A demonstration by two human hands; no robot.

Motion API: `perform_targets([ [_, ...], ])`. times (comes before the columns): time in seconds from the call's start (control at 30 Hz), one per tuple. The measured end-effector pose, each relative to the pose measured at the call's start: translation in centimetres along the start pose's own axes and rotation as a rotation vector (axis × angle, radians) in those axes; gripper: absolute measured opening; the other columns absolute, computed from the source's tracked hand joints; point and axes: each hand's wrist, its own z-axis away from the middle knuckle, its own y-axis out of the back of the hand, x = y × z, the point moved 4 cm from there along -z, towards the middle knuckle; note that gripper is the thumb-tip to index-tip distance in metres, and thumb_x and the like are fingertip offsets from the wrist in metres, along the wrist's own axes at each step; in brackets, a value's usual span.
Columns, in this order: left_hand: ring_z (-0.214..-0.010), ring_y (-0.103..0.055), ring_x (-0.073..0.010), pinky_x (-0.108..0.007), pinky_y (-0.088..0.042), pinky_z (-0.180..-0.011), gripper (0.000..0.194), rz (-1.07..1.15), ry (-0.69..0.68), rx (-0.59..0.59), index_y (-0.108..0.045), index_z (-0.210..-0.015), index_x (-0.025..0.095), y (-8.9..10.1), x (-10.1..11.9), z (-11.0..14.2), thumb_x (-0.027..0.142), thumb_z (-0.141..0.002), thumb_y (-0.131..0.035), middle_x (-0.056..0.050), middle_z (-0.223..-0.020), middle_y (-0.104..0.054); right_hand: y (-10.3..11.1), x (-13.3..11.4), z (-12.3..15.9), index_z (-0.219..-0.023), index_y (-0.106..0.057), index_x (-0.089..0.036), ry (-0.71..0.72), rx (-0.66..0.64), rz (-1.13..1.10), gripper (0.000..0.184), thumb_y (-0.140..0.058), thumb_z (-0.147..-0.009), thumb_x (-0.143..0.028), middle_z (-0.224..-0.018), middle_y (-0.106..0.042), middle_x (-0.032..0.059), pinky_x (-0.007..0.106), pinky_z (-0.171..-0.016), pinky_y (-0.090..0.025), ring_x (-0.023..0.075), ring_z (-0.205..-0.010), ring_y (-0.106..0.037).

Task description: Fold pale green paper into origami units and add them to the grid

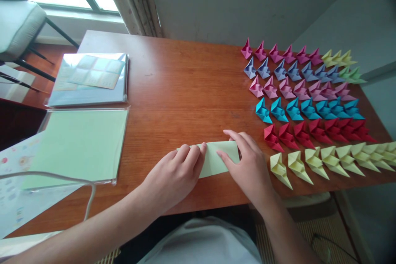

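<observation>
Pale grey cloth [201, 243], soft and creased, worn over the torso; cut off by the lower edge. Head view, remaining items:

Paper, one piece, pale green [216, 159]: smooth, oblong, laid on the near part of a glossy reddish-brown wooden table [185, 90]. Its left end is covered by the left hand [182, 163], whose fingers are curled over it; the thumb is hidden, so whether it is grasped or only pressed cannot be told. Its right part is touched by the thumb of the right hand [244, 156], with the index finger extended past the far edge; other fingertips are partly hidden, and a firm pinch cannot be confirmed.

Folded paper pieces, sharp-pointed, set in six rows at the right, far to near: six magenta [246, 49] and three yellow; seven lavender-blue [250, 69] and about two light green; seven pink [256, 87]; seven turquoise [262, 111]; about seven red [272, 137], overlapped; at least eight pale yellow [280, 169], cut off by the right edge.

Flat packages, two, in clear film, at the left: one pale green [77, 144], one bluish [89, 97] with a patterned card [99, 72]. Cable, one, grey [62, 175]: partly out of view.
</observation>
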Motion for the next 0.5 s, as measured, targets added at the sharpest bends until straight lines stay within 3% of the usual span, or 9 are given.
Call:
perform_targets([
  [0.2,-0.077,-0.057,-0.0187,-0.033,-0.047,-0.060,0.044,-0.006,0.000,-0.010,-0.048,-0.141,-0.001,-0.1,0.0,-0.1,0.008,-0.097,-0.044,-0.007,-0.090,-0.059,0.3,-0.5,0.9,-0.101,-0.066,-0.019,0.147,0.102,-0.075,0.013,-0.064,-0.092,-0.010,-0.093,-0.070,0.0058,0.036,-0.082,-0.053,0.0209,-0.087,-0.064],
  [0.37,-0.078,-0.057,-0.0183,-0.032,-0.047,-0.060,0.045,-0.019,-0.005,-0.013,-0.048,-0.141,-0.001,0.1,0.0,-0.2,0.008,-0.098,-0.043,-0.008,-0.091,-0.060,0.3,-0.2,2.1,-0.110,-0.068,-0.017,0.349,0.072,-0.057,0.029,-0.058,-0.090,0.002,-0.105,-0.074,0.0085,0.040,-0.092,-0.055,0.0227,-0.101,-0.065],
  [0.5,-0.079,-0.057,-0.0174,-0.031,-0.046,-0.062,0.043,-0.033,0.006,-0.013,-0.051,-0.140,0.000,0.2,0.1,-0.2,0.008,-0.099,-0.040,-0.008,-0.092,-0.060,0.5,-0.1,3.2,-0.124,-0.066,-0.013,0.499,0.031,-0.018,0.038,-0.064,-0.089,0.002,-0.121,-0.073,0.0114,0.041,-0.096,-0.055,0.0253,-0.116,-0.064],
])
